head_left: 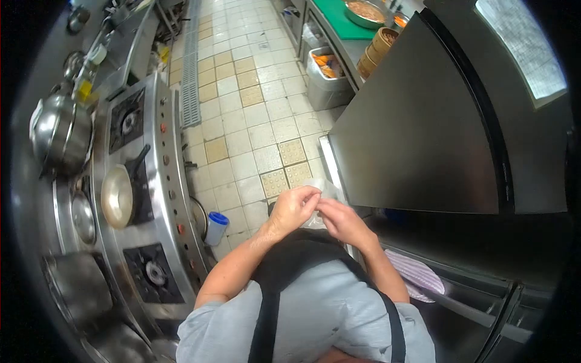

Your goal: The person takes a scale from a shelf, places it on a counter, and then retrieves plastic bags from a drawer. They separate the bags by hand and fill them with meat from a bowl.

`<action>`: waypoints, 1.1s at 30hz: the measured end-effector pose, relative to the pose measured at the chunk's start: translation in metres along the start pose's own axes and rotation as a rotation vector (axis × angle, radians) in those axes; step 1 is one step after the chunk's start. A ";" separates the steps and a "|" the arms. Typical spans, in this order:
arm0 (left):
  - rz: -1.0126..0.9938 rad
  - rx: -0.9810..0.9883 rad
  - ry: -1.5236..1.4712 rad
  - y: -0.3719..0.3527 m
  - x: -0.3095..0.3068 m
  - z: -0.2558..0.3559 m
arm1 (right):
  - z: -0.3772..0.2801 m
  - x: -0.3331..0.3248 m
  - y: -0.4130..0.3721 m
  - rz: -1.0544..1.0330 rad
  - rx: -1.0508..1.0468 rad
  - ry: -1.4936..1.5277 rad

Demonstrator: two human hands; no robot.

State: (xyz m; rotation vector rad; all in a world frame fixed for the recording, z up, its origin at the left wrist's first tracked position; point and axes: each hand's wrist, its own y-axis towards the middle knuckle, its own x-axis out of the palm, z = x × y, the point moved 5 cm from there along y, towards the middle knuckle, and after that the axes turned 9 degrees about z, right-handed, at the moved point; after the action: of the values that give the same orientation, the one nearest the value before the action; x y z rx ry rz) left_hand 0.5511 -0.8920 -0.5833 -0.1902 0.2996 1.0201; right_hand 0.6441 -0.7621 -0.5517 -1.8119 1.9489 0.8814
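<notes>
My left hand [293,207] and my right hand [344,221] meet in front of my dark apron [305,254], fingertips pinched together. Between and behind the fingers shows a thin, see-through plastic bag [331,191], its lower part partly hidden by my hands. Both hands are closed on its edge. The nearest large thing on the right is a steel fridge door [405,133], which stands swung out beside my right hand.
A stove [162,199] runs along the left, with a frying pan [118,196] on it. A blue-rimmed container [216,228] stands on the tiled floor beside it. A bin [327,88], a green board [336,24] and bamboo steamers [378,51] are at right. A striped cloth [416,275] hangs on a handle.
</notes>
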 end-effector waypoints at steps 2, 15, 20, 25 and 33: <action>0.015 0.039 -0.004 0.024 -0.019 0.001 | 0.005 0.004 0.026 0.043 0.038 -0.012; -0.115 -0.053 -0.063 0.178 -0.057 -0.012 | 0.041 -0.003 0.162 0.119 0.087 -0.138; -0.086 -0.171 -0.236 0.253 -0.061 -0.009 | 0.063 -0.037 0.212 0.147 0.036 -0.169; -0.025 -0.138 -0.171 0.320 -0.069 0.011 | 0.103 -0.078 0.272 0.164 -0.059 0.001; 0.061 -0.121 -0.063 0.433 -0.072 -0.004 | 0.137 -0.118 0.381 0.206 -0.166 0.039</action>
State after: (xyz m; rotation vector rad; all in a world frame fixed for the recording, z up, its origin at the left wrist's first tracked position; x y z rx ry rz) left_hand 0.1440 -0.7295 -0.5704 -0.2587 0.1879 1.1037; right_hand 0.2648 -0.5858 -0.5006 -1.7497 2.1742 1.1100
